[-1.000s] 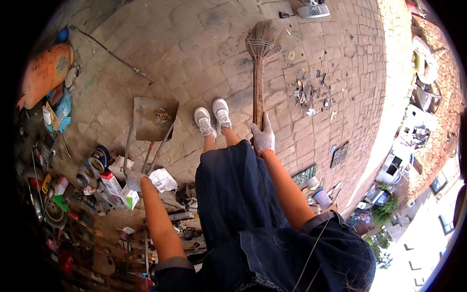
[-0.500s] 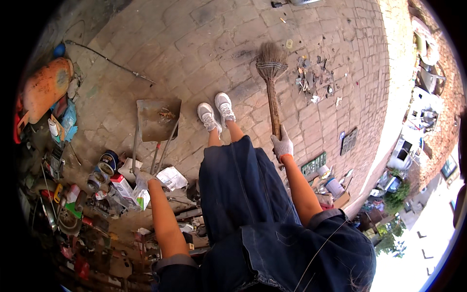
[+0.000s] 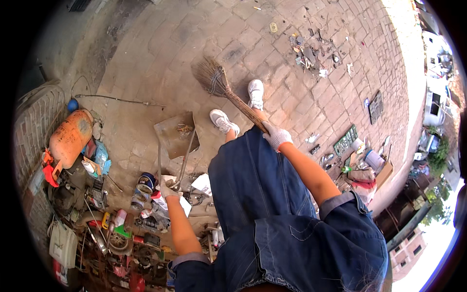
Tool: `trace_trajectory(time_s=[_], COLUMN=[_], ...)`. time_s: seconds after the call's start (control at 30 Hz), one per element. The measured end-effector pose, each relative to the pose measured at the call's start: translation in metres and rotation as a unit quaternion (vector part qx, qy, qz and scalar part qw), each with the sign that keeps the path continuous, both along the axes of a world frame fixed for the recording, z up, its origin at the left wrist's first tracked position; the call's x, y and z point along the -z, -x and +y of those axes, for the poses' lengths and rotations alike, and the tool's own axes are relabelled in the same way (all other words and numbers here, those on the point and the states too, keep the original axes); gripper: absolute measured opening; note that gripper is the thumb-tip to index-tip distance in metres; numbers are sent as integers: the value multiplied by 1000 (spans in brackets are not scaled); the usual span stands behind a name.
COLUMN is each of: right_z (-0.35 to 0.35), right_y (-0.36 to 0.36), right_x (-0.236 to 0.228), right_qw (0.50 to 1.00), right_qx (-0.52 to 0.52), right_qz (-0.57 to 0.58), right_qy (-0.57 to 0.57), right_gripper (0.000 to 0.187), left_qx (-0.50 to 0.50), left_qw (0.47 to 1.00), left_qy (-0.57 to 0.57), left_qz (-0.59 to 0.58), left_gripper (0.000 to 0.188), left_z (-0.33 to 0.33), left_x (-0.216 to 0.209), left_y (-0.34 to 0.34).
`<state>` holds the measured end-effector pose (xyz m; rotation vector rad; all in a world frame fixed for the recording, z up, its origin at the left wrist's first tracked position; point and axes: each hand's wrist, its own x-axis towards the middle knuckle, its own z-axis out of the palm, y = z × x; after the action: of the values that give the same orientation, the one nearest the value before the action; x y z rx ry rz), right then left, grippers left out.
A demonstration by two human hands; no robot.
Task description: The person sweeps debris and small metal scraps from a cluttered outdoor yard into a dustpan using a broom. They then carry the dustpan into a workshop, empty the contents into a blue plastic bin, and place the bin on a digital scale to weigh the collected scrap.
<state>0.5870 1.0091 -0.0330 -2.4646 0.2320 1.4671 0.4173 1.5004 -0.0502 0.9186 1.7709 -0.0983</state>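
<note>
One frayed straw broom point(image 3: 229, 94), one dusty dustpan point(image 3: 171, 147)
Right grip point(image 3: 277, 136) wraps the broomstick, bristles splayed near white shoes point(image 3: 255, 91); left grip point(image 3: 169, 188) clasps the dustpan's handle; litter point(image 3: 309, 56) on paving point(image 3: 304, 102), upper right.

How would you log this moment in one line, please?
left hand: holds dustpan; right hand: holds broom; debris: inside dustpan; litter pile: on paving

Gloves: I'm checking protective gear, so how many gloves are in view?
2. One is on the left hand, which holds the dustpan by its handle; the other is on the right hand, gripping the broom. More could be hidden in the clutter.
</note>
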Motion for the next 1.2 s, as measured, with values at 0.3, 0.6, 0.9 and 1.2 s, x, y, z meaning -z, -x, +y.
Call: trace_trajectory(time_s=[0.3,0.6,0.9,1.2], right_z=[-172,-271,-209,-269], right_y=[-65,-81,-199,-140], right_x=[23,-34,53,72], right_qw=[987,953,969,883], right_qx=[76,243,224,462], right_qz=[-54,-139,-99,-42], right_qy=[130,118,-18,72], right_gripper=[52,60,60,67], left_qx=[18,45,225,484], left_qw=[996,997,970,872], left_qy=[-25,-40,-14,-59], left_qz=[-84,-50,-96,-35], left_gripper=[34,35,33,38], left_z=[-41,-142,-195,-294], left_x=[-74,-92,-46,-33], left_y=[-54,-208,-311,-438])
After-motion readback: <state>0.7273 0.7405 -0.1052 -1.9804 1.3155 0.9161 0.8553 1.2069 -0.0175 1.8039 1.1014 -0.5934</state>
